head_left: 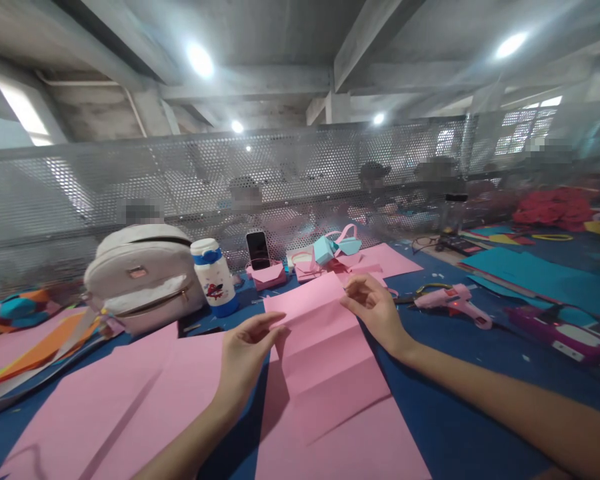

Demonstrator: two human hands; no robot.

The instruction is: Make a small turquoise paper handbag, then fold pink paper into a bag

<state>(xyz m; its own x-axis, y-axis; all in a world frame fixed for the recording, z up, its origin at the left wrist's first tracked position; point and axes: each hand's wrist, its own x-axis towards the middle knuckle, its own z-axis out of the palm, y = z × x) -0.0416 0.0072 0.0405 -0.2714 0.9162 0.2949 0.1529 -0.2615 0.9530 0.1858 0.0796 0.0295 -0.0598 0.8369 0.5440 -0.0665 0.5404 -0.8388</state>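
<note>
Both hands on a creased pink sheet point(325, 373). The left hand point(245, 353) pinched its left edge and the right hand point(377, 310) its right edge, fingers closed on the paper (apparently to keep the far panel raised along a fold). The sheet spanned the gap between the fingers, its near end flat on the blue tabletop point(455, 413). A glue gun point(453, 300) lay near, to the right of the right fingers.
</note>
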